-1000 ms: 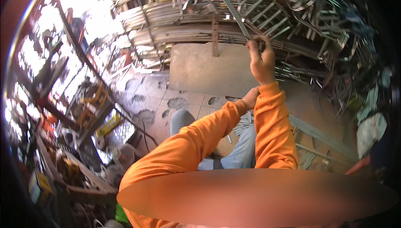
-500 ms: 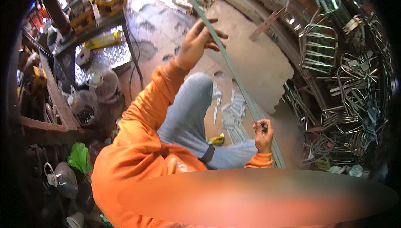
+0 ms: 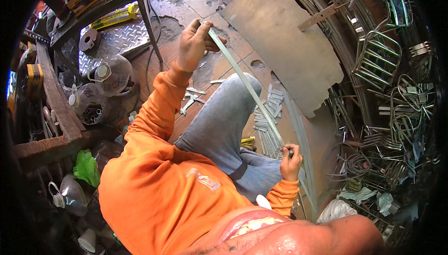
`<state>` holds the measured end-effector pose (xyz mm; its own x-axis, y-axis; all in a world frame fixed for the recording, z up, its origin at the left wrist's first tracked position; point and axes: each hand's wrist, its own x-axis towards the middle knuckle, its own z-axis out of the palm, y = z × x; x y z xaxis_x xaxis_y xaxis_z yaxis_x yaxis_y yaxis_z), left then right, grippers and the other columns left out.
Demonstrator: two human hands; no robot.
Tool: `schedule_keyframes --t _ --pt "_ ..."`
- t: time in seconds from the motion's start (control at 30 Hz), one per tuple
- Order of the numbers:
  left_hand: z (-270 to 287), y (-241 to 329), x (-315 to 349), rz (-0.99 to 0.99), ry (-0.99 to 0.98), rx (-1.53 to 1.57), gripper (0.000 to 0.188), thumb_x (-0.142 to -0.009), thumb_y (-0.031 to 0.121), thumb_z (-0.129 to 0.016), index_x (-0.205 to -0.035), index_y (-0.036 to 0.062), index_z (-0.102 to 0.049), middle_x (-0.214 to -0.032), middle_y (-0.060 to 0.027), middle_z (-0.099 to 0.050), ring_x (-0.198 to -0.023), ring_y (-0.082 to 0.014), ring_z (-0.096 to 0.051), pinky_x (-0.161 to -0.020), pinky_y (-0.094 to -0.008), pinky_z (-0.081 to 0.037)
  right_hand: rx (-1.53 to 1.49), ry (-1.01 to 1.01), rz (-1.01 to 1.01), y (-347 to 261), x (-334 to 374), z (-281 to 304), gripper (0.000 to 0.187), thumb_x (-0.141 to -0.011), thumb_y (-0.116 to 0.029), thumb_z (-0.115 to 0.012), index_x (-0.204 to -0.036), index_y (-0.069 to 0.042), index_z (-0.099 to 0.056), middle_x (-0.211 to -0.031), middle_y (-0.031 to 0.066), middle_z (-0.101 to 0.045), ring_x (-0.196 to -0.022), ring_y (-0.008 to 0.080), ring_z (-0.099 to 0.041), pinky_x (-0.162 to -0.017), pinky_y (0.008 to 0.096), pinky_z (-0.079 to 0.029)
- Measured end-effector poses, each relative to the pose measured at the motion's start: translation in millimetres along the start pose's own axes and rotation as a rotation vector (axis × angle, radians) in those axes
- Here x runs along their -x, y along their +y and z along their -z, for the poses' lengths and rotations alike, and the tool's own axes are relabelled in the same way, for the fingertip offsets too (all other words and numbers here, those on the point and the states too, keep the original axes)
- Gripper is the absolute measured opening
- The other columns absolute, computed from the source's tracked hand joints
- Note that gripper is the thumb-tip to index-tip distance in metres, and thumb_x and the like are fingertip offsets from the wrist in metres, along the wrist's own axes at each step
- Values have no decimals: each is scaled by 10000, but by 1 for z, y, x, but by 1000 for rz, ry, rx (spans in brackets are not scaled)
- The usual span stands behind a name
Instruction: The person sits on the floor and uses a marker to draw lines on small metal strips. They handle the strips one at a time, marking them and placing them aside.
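A long, flat, pale metal strip (image 3: 247, 86) runs slantwise in front of me, above my bent knee. My left hand (image 3: 195, 45) pinches its far end between thumb and fingers. Near the strip's other end, my right hand (image 3: 291, 163) is closed around it. A small dark round-ended thing (image 3: 291, 152) pokes out of the right fist; its kind does not show. Beneath, on the floor, lies a pile of short cut metal pieces (image 3: 269, 131). Several more short pieces (image 3: 191, 100) are scattered left of my knee. Long strips (image 3: 301, 138) lie on the floor beside my right hand.
A big irregular flat sheet (image 3: 284, 40) covers floor ahead. Bent metal racks (image 3: 379, 61) and wire scraps crowd the right side. At left stand a low metal stand (image 3: 116, 38), clear plastic jugs (image 3: 114, 75) and a wooden beam (image 3: 56, 89). A cable (image 3: 157, 26) trails beside the stand.
The left hand, earlier spread-fingered partway along the strip, now grips its far end. The right hand still holds on at the near part. My view has shifted.
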<state>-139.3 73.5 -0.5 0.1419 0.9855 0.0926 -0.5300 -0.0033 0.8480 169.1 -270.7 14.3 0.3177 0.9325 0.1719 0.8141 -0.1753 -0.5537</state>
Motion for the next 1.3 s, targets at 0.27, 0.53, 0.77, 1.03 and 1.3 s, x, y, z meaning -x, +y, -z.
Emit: schedule_keyframes --t 0.27,0.53,0.77,1.03,1.3 --pt "26 -37 -6 -41 25 -52 299 -1061 223 -532 -925 -14 -653 -789 -96 -675 -655 -191 -695 -622 -320 -594 -5 0 6 17 8 -9 100 -988 -124 -660 -1006 -42 -606 -848 128 -680 -670 281 -644 -627 378 -502" --pt "54 -69 -10 -34 97 -301 311 -1016 177 -554 -748 31 -614 -601 -40 -570 -465 -130 -516 -450 -272 -431 -123 -32 -151 24 16 -16 119 -962 -145 -685 -990 -45 -628 -829 140 -688 -691 328 -683 -617 402 -513" --pt "52 -84 -7 35 131 -281 301 -1053 230 -568 -848 26 -653 -649 -55 -621 -502 -134 -576 -458 -277 -470 -160 10 -77 32 23 -17 78 -943 -94 -667 -984 -42 -624 -855 150 -686 -760 379 -683 -662 420 -519" --pt "25 -75 14 138 152 -93 288 -1080 286 -547 -1077 20 -659 -782 -51 -651 -623 -156 -653 -591 -309 -581 -159 0 54 47 33 -16 90 -917 -51 -666 -974 -36 -599 -869 155 -661 -757 392 -656 -667 456 -492" --pt "34 -91 9 230 -86 145 296 -1081 287 -549 -1070 10 -652 -751 -50 -636 -628 -170 -658 -602 -306 -562 -224 -198 -220 49 33 7 115 -981 -130 -646 -975 -25 -598 -776 143 -660 -624 302 -631 -585 400 -473"
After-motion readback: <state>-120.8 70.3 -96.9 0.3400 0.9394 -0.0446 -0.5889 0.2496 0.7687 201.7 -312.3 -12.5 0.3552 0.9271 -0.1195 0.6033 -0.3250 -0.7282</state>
